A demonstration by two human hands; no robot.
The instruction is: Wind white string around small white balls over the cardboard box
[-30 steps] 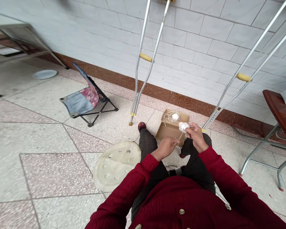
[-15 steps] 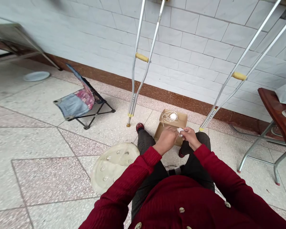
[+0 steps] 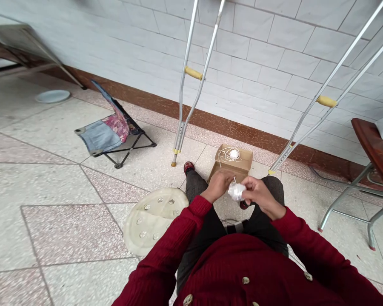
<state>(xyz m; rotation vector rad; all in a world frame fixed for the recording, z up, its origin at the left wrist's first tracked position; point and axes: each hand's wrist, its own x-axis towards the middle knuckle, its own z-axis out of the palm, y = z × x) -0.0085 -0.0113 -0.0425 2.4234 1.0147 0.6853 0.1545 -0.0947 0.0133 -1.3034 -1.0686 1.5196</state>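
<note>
"What's that left of the fingers [image 3: 249, 182]?"

"A pale round disc [image 3: 153, 219], pierced with holes. Farther left there's a low folding chair [image 3: 107, 132], blue with a pink floral patch, then a pale plate [image 3: 52, 96] on the speckled floor [image 3: 73, 233]."

"And beyond the fingers?"

"The white tiled wall [image 3: 258, 55], with brown skirting [image 3: 147, 101] along its foot. One yellow-gripped crutch [image 3: 193, 73] stands ahead and leftward, the second crutch [image 3: 326, 101] off to the right."

"Farther right of them?"

"A reddish-brown tabletop [image 3: 368, 142] on metal legs [image 3: 345, 193], something whitish on it."
</note>
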